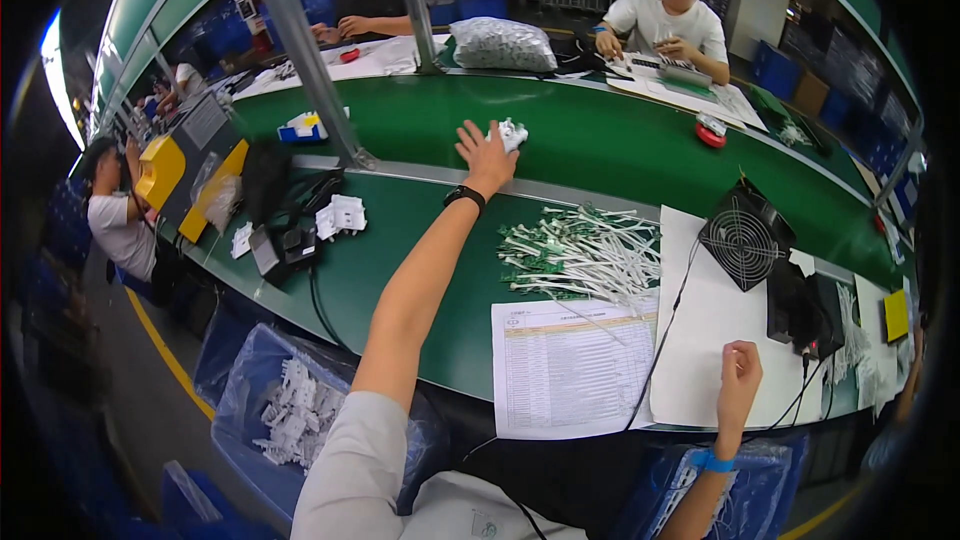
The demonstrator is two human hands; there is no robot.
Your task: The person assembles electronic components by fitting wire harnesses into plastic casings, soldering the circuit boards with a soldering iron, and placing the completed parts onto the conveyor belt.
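My left hand (pixel 487 157) stretches out over the green belt beyond the bench, fingers spread. Right beside its fingers and thumb lies a small cluster of white plastic parts (pixel 512 134); the hand seems to touch it without gripping. My right hand (pixel 739 370) is curled closed above the white sheet (pixel 690 340) at the near right; whether anything is inside the fingers is hidden. Between the hands, a heap of white cables with small green circuit boards (pixel 580 252) lies on the bench, above a printed paper table (pixel 575 370).
A black fan with a round grille (pixel 742 243) and black boxes (pixel 805 315) stand at right. White plastic parts (pixel 341 217) and black adapters (pixel 285 252) lie at left. Below is a lined blue bin (pixel 240 410) of white parts. A metal post (pixel 310 50) rises at left; people sit opposite.
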